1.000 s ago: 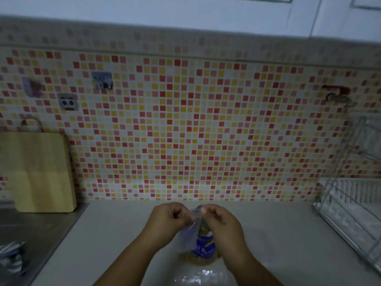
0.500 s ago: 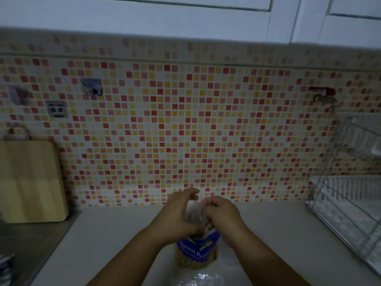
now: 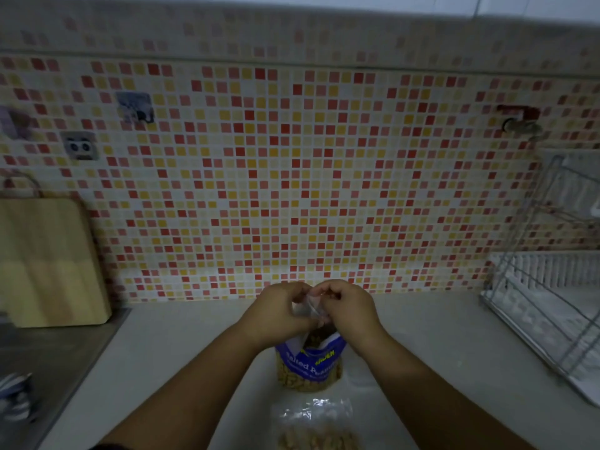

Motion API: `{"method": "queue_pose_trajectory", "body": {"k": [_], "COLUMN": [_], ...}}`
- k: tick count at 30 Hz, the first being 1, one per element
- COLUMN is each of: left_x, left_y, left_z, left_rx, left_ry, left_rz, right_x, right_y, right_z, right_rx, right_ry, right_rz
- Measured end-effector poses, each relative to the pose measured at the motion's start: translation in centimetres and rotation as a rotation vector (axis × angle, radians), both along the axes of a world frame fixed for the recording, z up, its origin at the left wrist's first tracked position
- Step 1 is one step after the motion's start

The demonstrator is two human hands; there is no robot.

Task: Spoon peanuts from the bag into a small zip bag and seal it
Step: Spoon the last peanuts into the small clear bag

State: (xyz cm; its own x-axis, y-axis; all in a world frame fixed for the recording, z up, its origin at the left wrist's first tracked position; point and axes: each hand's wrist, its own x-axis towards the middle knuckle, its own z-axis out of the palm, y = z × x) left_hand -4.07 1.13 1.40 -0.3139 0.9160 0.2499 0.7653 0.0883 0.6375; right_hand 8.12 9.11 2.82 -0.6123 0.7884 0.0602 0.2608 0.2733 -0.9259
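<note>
A blue-labelled bag of salted peanuts (image 3: pixel 308 368) stands upright on the pale counter (image 3: pixel 162 368), its top torn open. Just above its mouth my left hand (image 3: pixel 279 315) and my right hand (image 3: pixel 349 311) pinch a small clear plastic bag (image 3: pixel 308 308) between their fingertips, one hand on each side. Whether that small bag holds anything is hard to tell in the dim light. Nearer to me lies a clear zip bag with peanuts (image 3: pixel 316 430) flat on the counter, cut off by the lower frame edge. No spoon is visible.
A wooden cutting board (image 3: pixel 48 261) leans against the mosaic wall at left, beside a steel sink surface (image 3: pixel 48 358). A wire dish rack (image 3: pixel 552 303) stands at the right. A striped cloth (image 3: pixel 14 397) lies at the far left edge.
My hands have stayed together over the peanut bag, working the small clear bag. The camera tilted and the peanut bag's label has come more into view below my hands.
</note>
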Motion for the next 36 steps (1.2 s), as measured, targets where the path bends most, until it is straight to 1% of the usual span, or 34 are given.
{"method": "queue_pose_trajectory", "body": {"k": [5, 8, 9, 11, 12, 13, 15, 16, 18, 21, 25, 27, 29, 32, 34, 36], "left_x": [0.2, 0.1, 0.0, -0.6, -0.8, -1.1, -1.5, -1.5, -1.6, -1.5, -1.4, -1.4, -1.5, -1.5, -1.8, -2.0], "left_y": [0.0, -0.1, -0.1, -0.3, -0.4, -0.5, -0.7, -0.8, -0.8, -0.8, -0.9, -0.9, -0.8, -0.8, -0.7, -0.7], "left_z": [-0.1, -0.1, -0.1, -0.4, -0.6, -0.8, -1.1, -1.3, -1.4, -1.4, -1.3, -1.2, -1.2, -1.3, -1.6, -1.8], "left_rx": [0.003, 0.022, 0.021, 0.005, -0.008, -0.02, -0.041, -0.05, -0.063, -0.07, -0.057, -0.057, -0.061, -0.1, -0.142, -0.176], "left_ry": [0.01, 0.03, 0.028, 0.008, -0.003, -0.013, -0.026, -0.024, -0.008, -0.006, -0.009, -0.016, -0.02, 0.004, -0.017, -0.06], "left_rz": [-0.004, 0.021, 0.035, 0.073, 0.088, 0.097, 0.1, 0.097, 0.085, 0.068, 0.053, 0.052, 0.06, 0.073, 0.077, 0.076], "right_x": [-0.3, -0.3, -0.2, -0.2, -0.2, -0.3, -0.5, -0.7, -1.2, -2.0, -2.8, -2.9, -2.8, -2.3, -2.3, -2.6], "right_y": [0.1, 0.1, 0.3, 1.0, 1.4, 1.8, 2.3, 2.2, 2.1, 2.0, 2.0, 1.9, 1.9, 1.6, 1.5, 1.3], "right_z": [-0.7, -1.1, -1.3, -1.7, -1.9, -2.1, -2.2, -2.1, -2.2, -2.4, -2.4, -2.3, -2.2, -1.8, -1.8, -2.3], "right_rx": [-0.036, -0.062, -0.05, 0.043, 0.131, 0.27, 0.594, 0.71, 0.83, 0.938, 0.973, 1.0, 1.011, 0.883, 0.798, 0.748], "right_ry": [0.038, 0.065, 0.066, 0.013, -0.077, -0.26, -0.728, -0.902, -1.106, -1.245, -1.341, -1.342, -1.251, -1.112, -1.067, -1.07], "right_rz": [-0.015, 0.016, 0.008, -0.04, -0.053, -0.03, 0.093, 0.16, 0.242, 0.284, 0.31, 0.31, 0.287, 0.301, 0.329, 0.338]}}
